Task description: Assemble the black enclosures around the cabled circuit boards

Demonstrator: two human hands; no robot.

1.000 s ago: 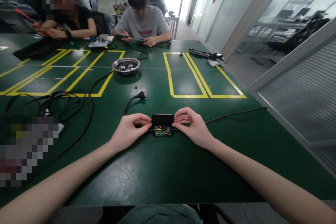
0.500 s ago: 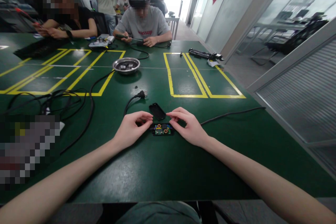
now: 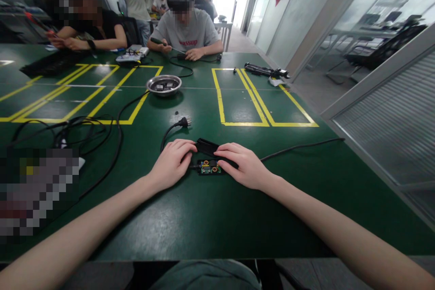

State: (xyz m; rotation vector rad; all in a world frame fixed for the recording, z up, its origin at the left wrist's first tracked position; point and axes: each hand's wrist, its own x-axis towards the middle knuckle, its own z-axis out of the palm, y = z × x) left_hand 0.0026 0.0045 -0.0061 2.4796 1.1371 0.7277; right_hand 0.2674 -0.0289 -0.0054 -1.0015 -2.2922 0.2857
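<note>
A small black plastic case [image 3: 200,172] lies on the table in front of me with its inside facing up. It contains a green circuit board [image 3: 208,168] with copper-coloured coils, and a cable runs out from each end. Just beyond it is the black plastic cover [image 3: 206,147], tipped at an angle. The fingertips of my left hand [image 3: 173,161] are on the cover's left end. At the right end are the fingers of my right hand [image 3: 243,163], its thumb lower, near the case's right end.
A power plug [image 3: 184,122] on a black cord lies past my left hand. Farther off stands a metal bowl [image 3: 163,85] with metal parts. Coiled cables [image 3: 78,129] lie to the left. Across the table [image 3: 217,226], a person in a grey shirt [image 3: 186,31] works with a screwdriver.
Both hands have moved from the case's ends to the cover. The cover has turned more crosswise and tipped up, while the case has stayed put.
</note>
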